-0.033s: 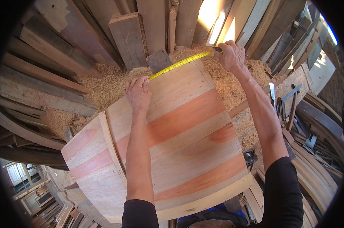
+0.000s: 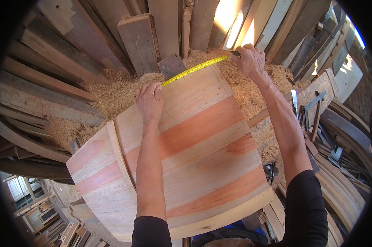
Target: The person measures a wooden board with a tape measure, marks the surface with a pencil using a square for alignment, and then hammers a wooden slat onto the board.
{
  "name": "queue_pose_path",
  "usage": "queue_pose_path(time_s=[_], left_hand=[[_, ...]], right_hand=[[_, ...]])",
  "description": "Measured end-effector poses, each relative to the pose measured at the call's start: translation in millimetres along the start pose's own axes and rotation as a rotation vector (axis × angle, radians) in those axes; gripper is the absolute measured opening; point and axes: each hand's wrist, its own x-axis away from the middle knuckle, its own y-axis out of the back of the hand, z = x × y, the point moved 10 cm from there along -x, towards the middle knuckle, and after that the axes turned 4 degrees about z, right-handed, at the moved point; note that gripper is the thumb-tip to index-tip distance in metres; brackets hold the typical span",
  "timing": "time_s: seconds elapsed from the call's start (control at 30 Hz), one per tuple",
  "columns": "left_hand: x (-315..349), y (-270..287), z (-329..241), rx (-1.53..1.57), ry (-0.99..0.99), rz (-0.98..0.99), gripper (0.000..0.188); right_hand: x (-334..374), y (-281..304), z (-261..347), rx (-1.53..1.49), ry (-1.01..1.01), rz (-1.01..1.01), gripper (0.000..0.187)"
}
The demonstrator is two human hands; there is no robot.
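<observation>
A yellow tape measure (image 2: 195,68) is stretched along the far edge of a wide wooden panel (image 2: 210,160) with pale and reddish strips. My left hand (image 2: 149,99) is closed at the tape's left end, over the panel's far edge. My right hand (image 2: 249,61) is closed at the tape's other end, beyond the panel's far right corner. A slim dark pen or pencil (image 2: 235,53) also sticks out of the right hand on both sides. What lies inside that palm is hidden. A thin wooden strip (image 2: 119,156) rests across the panel, left of my left forearm.
Sawdust and shavings (image 2: 112,92) cover the ground around the panel. Boards (image 2: 138,45) lean along the far side, with a small dark block (image 2: 172,66) near the tape. At right lie a metal square (image 2: 315,100), a chisel-like blade (image 2: 294,100) and stacked curved timber (image 2: 338,189).
</observation>
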Motion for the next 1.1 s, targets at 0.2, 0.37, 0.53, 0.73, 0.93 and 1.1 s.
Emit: queue_pose_path(time_s=[0.2, 0.37, 0.53, 0.73, 0.93, 1.1], left_hand=[[-1.6, -5.7, 8.9, 0.094, -0.025, -0.022, 0.012], [-1.1, -6.3, 10.6, 0.081, 0.002, 0.006, 0.012], [-1.3, -7.1, 8.7, 0.034, 0.023, 0.033, 0.012], [-1.0, -7.1, 9.4, 0.024, 0.043, 0.056, 0.014], [-0.8, -12.6, 14.4, 0.016, 0.032, 0.074, 0.017], [0.1, -3.3, 5.0, 0.154, -0.015, -0.06, 0.06]], right_hand=[[-1.5, -3.5, 0.1, 0.001, -0.012, 0.032, 0.034], [0.2, -2.3, 2.2, 0.0, 0.001, 0.023, 0.035], [-0.3, -3.6, -1.8, -0.017, 0.001, -0.001, 0.035], [-0.2, -3.4, -1.3, -0.028, 0.003, -0.014, 0.035], [2.9, 2.8, -0.4, -0.042, -0.022, 0.008, 0.037], [51.0, 3.7, -24.9, -0.169, -0.149, 0.169, 0.043]])
